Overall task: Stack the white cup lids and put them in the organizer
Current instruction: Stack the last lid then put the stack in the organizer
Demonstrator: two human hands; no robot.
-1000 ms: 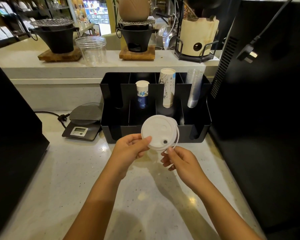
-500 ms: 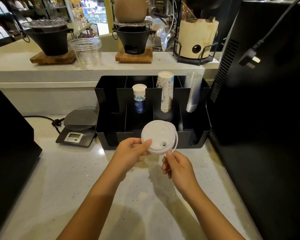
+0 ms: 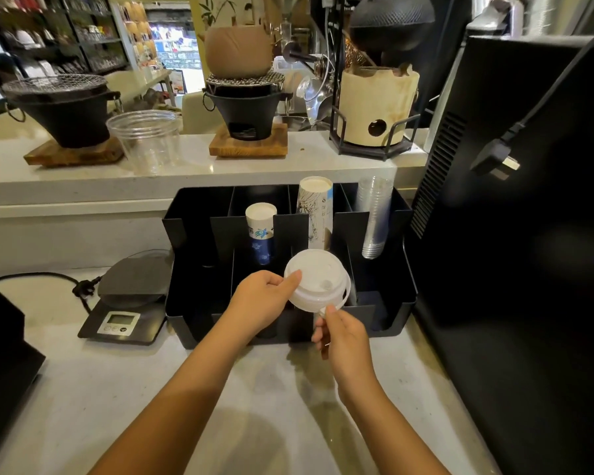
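Since a second ago we have carried the lids [image 3: 314, 281], pinched between both hands [image 3: 266, 299], up-frame over the organizer [image 3: 405, 303], ready to drop in.

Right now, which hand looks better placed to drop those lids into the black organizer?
Probably the left hand: it grips the lids by the side, already over the organizer. The right hand only pinches their near edge, lower down.

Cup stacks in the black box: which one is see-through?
The clear plastic cups at the far right; the other two stacks are printed paper.
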